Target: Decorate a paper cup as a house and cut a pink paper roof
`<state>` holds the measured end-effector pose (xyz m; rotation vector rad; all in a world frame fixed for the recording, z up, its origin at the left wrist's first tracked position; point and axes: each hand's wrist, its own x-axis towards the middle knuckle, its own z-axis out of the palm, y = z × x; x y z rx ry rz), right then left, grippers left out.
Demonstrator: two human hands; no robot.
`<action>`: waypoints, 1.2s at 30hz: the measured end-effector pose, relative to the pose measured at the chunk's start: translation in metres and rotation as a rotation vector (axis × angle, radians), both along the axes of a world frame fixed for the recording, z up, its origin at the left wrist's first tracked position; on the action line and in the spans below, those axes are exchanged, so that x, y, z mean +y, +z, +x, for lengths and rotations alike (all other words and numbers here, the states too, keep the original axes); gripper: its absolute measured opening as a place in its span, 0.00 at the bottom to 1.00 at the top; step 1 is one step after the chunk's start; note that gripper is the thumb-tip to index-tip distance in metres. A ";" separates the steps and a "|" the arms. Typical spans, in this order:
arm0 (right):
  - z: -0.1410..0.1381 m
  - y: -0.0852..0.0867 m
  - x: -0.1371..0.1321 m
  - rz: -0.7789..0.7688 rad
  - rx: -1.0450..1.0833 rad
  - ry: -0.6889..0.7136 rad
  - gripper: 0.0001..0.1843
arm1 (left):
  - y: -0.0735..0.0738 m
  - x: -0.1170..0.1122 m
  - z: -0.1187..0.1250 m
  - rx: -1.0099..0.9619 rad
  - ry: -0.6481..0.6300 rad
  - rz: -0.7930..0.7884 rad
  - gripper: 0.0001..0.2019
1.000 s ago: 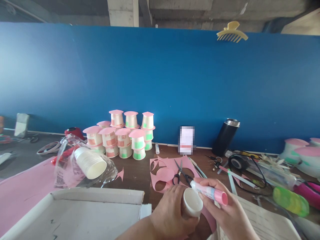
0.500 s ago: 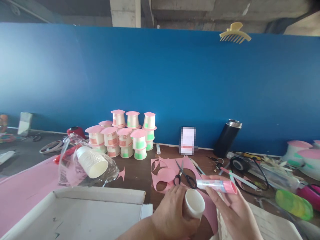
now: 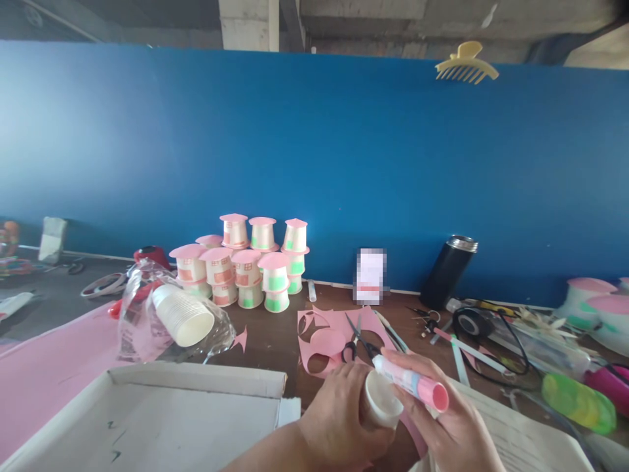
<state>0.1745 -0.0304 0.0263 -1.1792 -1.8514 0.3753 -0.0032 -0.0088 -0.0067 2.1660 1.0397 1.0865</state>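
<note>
My left hand (image 3: 339,416) is wrapped round a small white paper cup (image 3: 379,401), its flat bottom turned towards me. My right hand (image 3: 455,429) grips a glue stick (image 3: 411,383) with a pink end, and the stick's tip rests against the cup's rim. A piece of pink paper (image 3: 417,432) shows between the two hands, under the cup. Both hands hover low over the brown table (image 3: 268,337) near its front edge.
Several pink-roofed cup houses (image 3: 246,265) are stacked at the blue wall. A bag with a sleeve of white cups (image 3: 179,316) lies left, above an open white box (image 3: 147,419). Scissors (image 3: 358,341) lie on cut pink paper (image 3: 327,337). A black flask (image 3: 447,272), tape and clutter fill the right.
The glue stick swung away from the cup half a second ago, then came back down onto its rim. The left hand kept hold of the cup.
</note>
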 end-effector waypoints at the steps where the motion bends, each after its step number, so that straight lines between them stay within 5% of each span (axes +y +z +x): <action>1: -0.001 0.001 0.000 0.025 -0.009 0.004 0.22 | 0.001 0.000 0.000 -0.002 -0.007 0.008 0.22; 12: 0.004 0.001 0.008 0.300 -0.270 0.166 0.23 | -0.007 0.003 0.002 -0.009 0.023 -0.009 0.20; 19: 0.000 0.005 0.008 0.326 -0.412 0.209 0.19 | 0.001 0.004 0.002 -0.042 -0.036 -0.012 0.23; 26: -0.004 -0.001 0.009 0.300 -0.349 0.194 0.21 | 0.000 0.003 0.003 -0.039 -0.026 -0.001 0.24; 32: 0.000 -0.004 0.004 0.081 -0.110 0.006 0.20 | -0.003 0.003 0.002 -0.007 0.008 -0.062 0.20; 36: 0.000 0.003 0.001 0.055 -0.065 0.039 0.17 | 0.001 0.003 0.001 0.014 0.001 -0.106 0.18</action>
